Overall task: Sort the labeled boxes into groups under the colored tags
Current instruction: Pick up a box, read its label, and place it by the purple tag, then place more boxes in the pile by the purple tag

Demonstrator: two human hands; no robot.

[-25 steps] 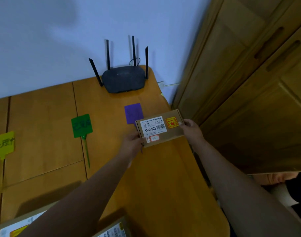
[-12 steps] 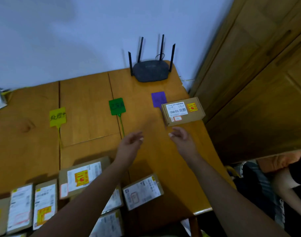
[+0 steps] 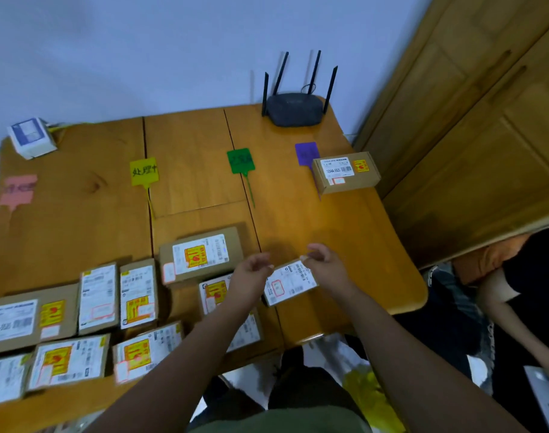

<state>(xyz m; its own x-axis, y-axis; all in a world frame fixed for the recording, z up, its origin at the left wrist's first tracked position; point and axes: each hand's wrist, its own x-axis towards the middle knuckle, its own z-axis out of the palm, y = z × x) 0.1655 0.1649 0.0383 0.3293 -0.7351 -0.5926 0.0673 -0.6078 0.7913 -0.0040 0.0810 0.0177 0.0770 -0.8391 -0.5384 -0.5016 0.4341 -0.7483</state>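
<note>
Four colored tags lie across the wooden table: pink, yellow, green and purple. One labeled cardboard box sits just right of the purple tag. Several more labeled boxes crowd the near left of the table. A small white-labeled box lies near the front edge between my hands. My left hand hovers loosely curled at its left edge. My right hand has its fingertips at the box's far right corner; no firm grip shows.
A black router with antennas stands at the table's back edge. A small white device sits at the back left corner. A wooden wardrobe stands close on the right, and another person sits beside the table.
Both hands let go of the box by the purple tag, then drew back toward me and down to the small box near the front edge. The camera tilted down.
</note>
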